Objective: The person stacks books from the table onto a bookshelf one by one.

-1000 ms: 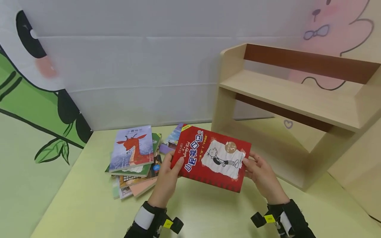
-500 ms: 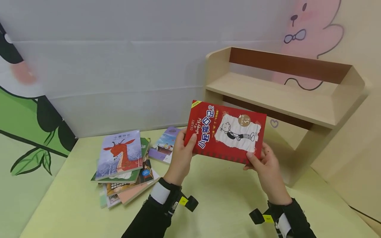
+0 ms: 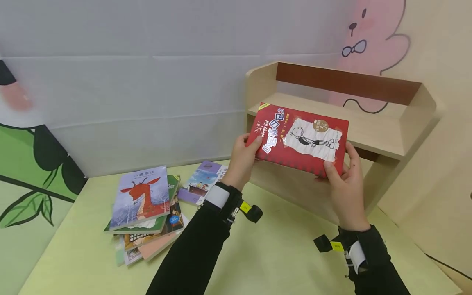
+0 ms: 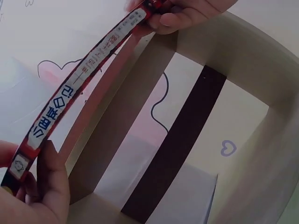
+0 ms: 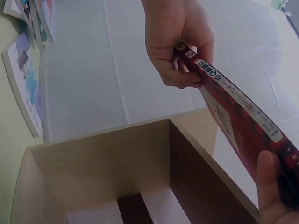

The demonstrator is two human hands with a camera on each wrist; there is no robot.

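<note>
A red book with a cartoon boy on its cover is held up in front of the wooden shelf. My left hand grips its left end, thumb on the front cover. At the right end my right hand pinches it, thumb also on the cover. Both wrist views show the book's spine with its white title strip. From the right wrist, the left hand appears curled round the far end of the book. Part of the shelf's middle board and lower compartment is hidden behind the book.
At the left of the yellow-green table lies an untidy stack of books, a deer picture book on top. A purple-and-blue book lies beside the stack, near the back wall. Brown rails cross the shelf's back.
Both hands have lifted the red book up and to the right, from above the table to in front of the shelf's middle board. The head view has turned to the right.
</note>
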